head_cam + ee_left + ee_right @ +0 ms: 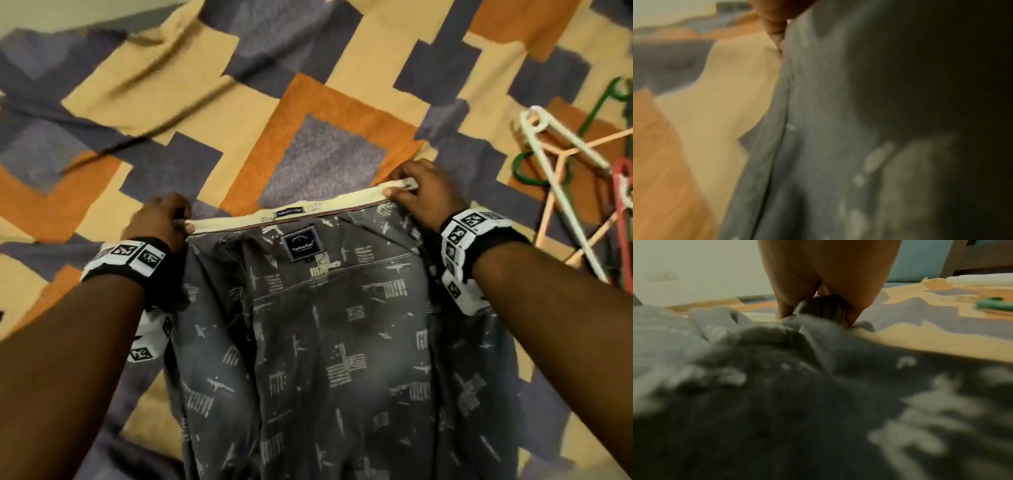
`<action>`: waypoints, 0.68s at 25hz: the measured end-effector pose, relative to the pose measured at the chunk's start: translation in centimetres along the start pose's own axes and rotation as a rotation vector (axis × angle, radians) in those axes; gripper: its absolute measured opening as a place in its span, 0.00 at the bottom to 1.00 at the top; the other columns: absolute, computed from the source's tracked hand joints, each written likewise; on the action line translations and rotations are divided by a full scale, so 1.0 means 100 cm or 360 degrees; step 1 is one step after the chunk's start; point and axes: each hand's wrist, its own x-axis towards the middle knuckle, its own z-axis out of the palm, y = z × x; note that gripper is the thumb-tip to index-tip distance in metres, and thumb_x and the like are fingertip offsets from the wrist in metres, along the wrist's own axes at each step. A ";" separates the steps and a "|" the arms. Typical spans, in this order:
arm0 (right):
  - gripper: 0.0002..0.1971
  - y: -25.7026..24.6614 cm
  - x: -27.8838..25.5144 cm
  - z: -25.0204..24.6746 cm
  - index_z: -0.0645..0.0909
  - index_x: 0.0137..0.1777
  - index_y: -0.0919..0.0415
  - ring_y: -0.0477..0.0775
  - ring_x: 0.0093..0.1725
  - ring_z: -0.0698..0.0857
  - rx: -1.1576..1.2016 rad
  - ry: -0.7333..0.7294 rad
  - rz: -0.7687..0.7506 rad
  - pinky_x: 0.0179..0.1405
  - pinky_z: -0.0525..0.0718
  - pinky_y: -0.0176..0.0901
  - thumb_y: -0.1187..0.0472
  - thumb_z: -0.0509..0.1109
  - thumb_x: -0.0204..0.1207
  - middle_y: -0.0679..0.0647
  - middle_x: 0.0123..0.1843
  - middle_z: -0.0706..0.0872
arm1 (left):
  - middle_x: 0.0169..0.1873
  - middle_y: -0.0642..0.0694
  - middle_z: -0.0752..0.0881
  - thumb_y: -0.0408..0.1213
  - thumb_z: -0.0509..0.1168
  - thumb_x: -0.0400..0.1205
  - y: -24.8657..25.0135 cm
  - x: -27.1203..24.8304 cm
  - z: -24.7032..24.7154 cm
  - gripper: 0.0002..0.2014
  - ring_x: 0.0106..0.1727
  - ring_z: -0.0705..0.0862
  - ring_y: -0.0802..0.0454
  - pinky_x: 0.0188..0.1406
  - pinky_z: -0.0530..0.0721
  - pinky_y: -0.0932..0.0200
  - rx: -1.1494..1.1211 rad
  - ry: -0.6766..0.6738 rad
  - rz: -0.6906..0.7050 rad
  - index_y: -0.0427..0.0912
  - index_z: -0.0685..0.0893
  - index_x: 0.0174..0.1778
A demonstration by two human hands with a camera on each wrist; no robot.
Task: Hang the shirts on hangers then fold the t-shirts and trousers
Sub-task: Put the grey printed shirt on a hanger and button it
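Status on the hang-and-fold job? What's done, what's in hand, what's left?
Done: nothing visibly finished; no hung or folded garment is in view. In hand: the left hand and right hand each pinch an end of the cream collar band of the grey printed shirt, spread open over the patchwork bedspread. Left: the hangers lie empty at the right, so this shirt is not yet on one.

Patchwork bedspread [308,102] under grey shirt [342,342], plastic hangers [561,178].
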 end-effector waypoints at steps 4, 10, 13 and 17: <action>0.19 0.017 -0.031 -0.044 0.78 0.61 0.56 0.62 0.61 0.77 -0.0178 0.0125 -0.0064 0.58 0.78 0.55 0.46 0.70 0.75 0.57 0.59 0.78 | 0.71 0.36 0.70 0.40 0.72 0.75 0.099 -0.045 -0.006 0.24 0.68 0.70 0.30 0.63 0.69 0.33 0.0200 0.0233 0.0125 0.48 0.77 0.67; 0.16 0.104 -0.094 -0.112 0.78 0.59 0.61 0.70 0.60 0.78 -0.0643 -0.0017 0.0248 0.55 0.80 0.58 0.58 0.71 0.73 0.63 0.61 0.77 | 0.82 0.53 0.34 0.67 0.66 0.72 0.254 -0.105 0.073 0.48 0.82 0.38 0.33 0.72 0.50 0.19 0.0350 -0.0571 0.0557 0.66 0.42 0.81; 0.19 0.154 -0.115 -0.128 0.77 0.66 0.61 0.70 0.64 0.78 -0.0590 -0.0080 0.0560 0.62 0.79 0.57 0.61 0.68 0.75 0.65 0.65 0.78 | 0.76 0.56 0.21 0.71 0.67 0.67 0.271 -0.113 0.106 0.56 0.77 0.25 0.30 0.66 0.44 0.13 0.0418 -0.0702 0.0433 0.71 0.28 0.75; 0.21 0.178 -0.116 -0.118 0.74 0.72 0.60 0.68 0.66 0.78 -0.0456 -0.0082 0.0602 0.63 0.77 0.56 0.60 0.65 0.80 0.65 0.67 0.77 | 0.73 0.58 0.17 0.72 0.67 0.65 0.263 -0.109 0.124 0.58 0.76 0.22 0.32 0.65 0.45 0.11 0.0433 -0.0618 0.0394 0.73 0.25 0.73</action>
